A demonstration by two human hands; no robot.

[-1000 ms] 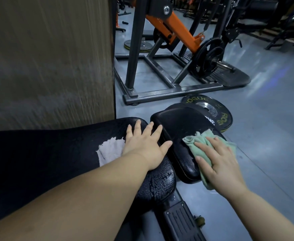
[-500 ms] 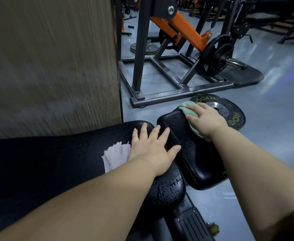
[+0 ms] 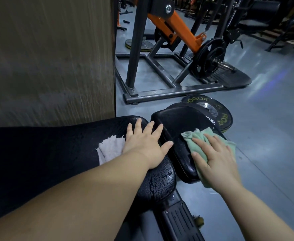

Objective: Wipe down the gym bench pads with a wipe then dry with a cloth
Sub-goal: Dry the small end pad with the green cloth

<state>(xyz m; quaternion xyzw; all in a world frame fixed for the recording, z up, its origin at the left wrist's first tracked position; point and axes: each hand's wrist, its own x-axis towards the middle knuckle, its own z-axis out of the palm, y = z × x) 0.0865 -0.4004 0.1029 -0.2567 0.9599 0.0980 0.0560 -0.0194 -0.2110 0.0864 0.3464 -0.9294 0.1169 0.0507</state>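
- A wood-grain panel (image 3: 47,58) is standing upright behind the long black surface (image 3: 47,153), whose cracked covering is glistening wet near its end.
- A steel machine frame (image 3: 160,87) with an orange arm is standing on the floor beyond.
- The smaller seat pad (image 3: 181,120) is sitting just beside the surface's end, with a weight plate (image 3: 221,115) lying on the floor behind it.
- The left hand (image 3: 146,145) is resting flat on the surface's end, fingers spread wide.
- The right hand (image 3: 216,159) is pressing straight fingers onto a green cloth (image 3: 196,138) on the seat pad's right side.
- A white wipe (image 3: 109,148) is lying on the surface, touching the left hand.
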